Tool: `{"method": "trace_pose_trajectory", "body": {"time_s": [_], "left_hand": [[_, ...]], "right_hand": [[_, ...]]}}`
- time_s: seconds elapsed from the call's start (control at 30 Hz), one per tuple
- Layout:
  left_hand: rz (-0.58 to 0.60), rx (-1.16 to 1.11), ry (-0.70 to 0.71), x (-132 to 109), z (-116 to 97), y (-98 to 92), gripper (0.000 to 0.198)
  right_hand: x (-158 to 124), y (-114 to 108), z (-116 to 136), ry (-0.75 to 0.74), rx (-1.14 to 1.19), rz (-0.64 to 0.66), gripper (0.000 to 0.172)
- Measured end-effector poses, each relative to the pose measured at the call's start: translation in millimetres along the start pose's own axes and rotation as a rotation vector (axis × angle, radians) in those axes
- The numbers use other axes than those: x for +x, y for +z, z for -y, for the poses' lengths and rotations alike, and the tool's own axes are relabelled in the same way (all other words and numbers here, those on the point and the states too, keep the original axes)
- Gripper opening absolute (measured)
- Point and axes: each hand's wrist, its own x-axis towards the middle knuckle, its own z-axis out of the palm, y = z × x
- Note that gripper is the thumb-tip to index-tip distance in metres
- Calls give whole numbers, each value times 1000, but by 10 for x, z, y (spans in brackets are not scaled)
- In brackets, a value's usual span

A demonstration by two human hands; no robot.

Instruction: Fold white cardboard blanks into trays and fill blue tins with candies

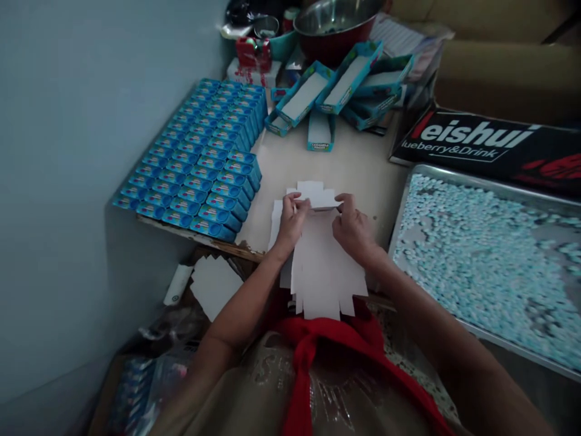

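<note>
A flat white cardboard box blank with notched ends lies at the table's front edge, its near end overhanging toward my apron. More white blanks seem to lie under it. My left hand pinches the far end of the blank at its left corner. At the right corner of that same end, my right hand grips with bent fingers. Between both hands the far flap is partly bent up along a crease. The printed side of the blank is hidden.
Rows of small blue boxes stand left. Behind are several blue trays and a metal bowl. On the right, a metal baking tray holds small pale-blue pieces beside a black carton. Another white blank sits lower left.
</note>
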Motion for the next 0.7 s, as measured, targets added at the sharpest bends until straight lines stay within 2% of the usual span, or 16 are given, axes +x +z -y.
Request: {"method": "trace_pose_trajectory", "body": {"time_s": [0.03, 0.13, 0.27, 0.37, 0.47, 0.57, 0.7], "left_hand": [[-20, 28, 17, -4, -10, 33, 17], [-64, 134, 56, -46, -23, 98, 32], [-109, 161, -77, -95, 18, 89, 4], [-107, 143, -151, -125, 48, 45, 6], [-85, 154, -173, -155, 55, 24, 10], [-38, 182, -158, -170, 37, 17, 15], [82, 236, -111, -132, -34, -36, 18]], "right_hand": [[-14, -16, -15, 5, 11, -5, 58], [-59, -79, -140, -33, 58, 0, 58], [3, -147, -339, -154, 124, 67, 50], [70, -150, -357, -173, 65, 112, 49], [81, -126, -317, -161, 47, 83, 49], [105, -110, -358, -97, 213, 81, 49], [262, -188, -505, -9, 580, 299, 49]]}}
